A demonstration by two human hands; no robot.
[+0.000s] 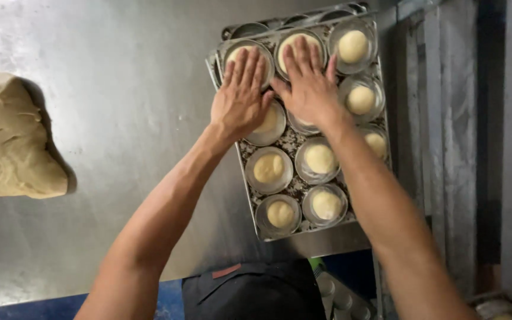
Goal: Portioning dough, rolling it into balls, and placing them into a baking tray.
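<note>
A metal tray (321, 236) lies on a steel table and holds several small round metal cups, each with a pale ball of dough (319, 158). My left hand (241, 95) lies flat, fingers apart, pressing down on the dough in the far left cup (232, 52). Beside it my right hand (308, 83) lies flat too, palm down on the dough in the far middle cup (296, 40). Neither hand grips anything. Other dough balls (352, 45) in the right column stay round.
A big lump of tan dough (10, 139) sits at the left on the steel table (120, 77). Grey boards (457, 118) run along the right of the tray. More empty metal cups (339, 299) stand below the table's near edge.
</note>
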